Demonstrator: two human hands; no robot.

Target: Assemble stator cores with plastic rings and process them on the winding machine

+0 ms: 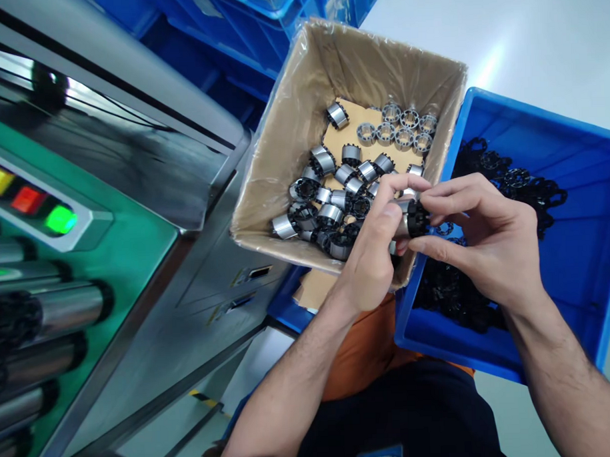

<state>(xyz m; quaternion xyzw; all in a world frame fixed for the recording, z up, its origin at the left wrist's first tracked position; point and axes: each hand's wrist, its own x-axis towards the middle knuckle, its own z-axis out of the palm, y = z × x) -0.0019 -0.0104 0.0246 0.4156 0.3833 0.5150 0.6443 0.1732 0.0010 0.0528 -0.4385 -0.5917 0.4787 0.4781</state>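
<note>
My left hand (370, 259) is closed around a silvery stator core (409, 218), a short metal cylinder with a black toothed end. The fingers of my right hand (495, 238) pinch the black end ring (419, 219) of that same core from the right. Both hands are above the edge between a plastic-lined cardboard box (275, 156) and a blue bin (586, 245). Inside the box lie many loose stator cores (329, 214) with black ends, and bare metal cores (385, 134) stand in rows. Black plastic rings (462, 296) are heaped in the bin.
On the left is a green machine panel (135, 224) with metal cylinders (70, 307) and a lit green button (61, 220). Blue crates (258, 30) stand behind the box. A white tabletop (543, 40) extends at the upper right.
</note>
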